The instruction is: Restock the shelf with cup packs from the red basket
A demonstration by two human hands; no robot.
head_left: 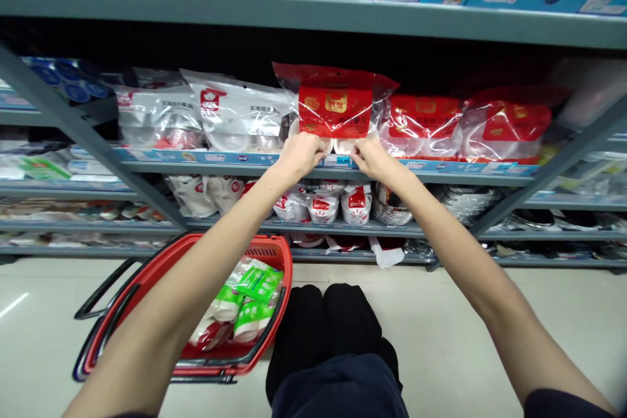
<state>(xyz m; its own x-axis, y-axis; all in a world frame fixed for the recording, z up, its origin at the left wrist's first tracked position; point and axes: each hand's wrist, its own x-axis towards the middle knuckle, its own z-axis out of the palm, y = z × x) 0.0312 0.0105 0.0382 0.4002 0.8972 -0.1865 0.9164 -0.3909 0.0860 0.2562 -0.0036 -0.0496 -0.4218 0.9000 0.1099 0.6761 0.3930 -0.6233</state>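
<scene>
A clear bag of disposable tableware with a red label (pixel 335 104) stands upright at the front of the middle shelf. My left hand (pixel 304 151) is closed at its lower left corner, and my right hand (pixel 371 155) is closed at its lower right. White bowls or cups show through the plastic between my hands; my fingertips are partly hidden. Left of it stands a white-labelled tableware bag (pixel 240 111). Another red-labelled bag (pixel 425 124) is close on the right.
On the floor at my left sits a red shopping basket (pixel 287 274) with black handles, holding green and white packages (pixel 259 281). The upper shelf edge (pixel 313 10) overhangs the bags. Wrapped cups (pixel 322 207) line the lower shelf. My knees (pixel 328 320) are close to the shelving.
</scene>
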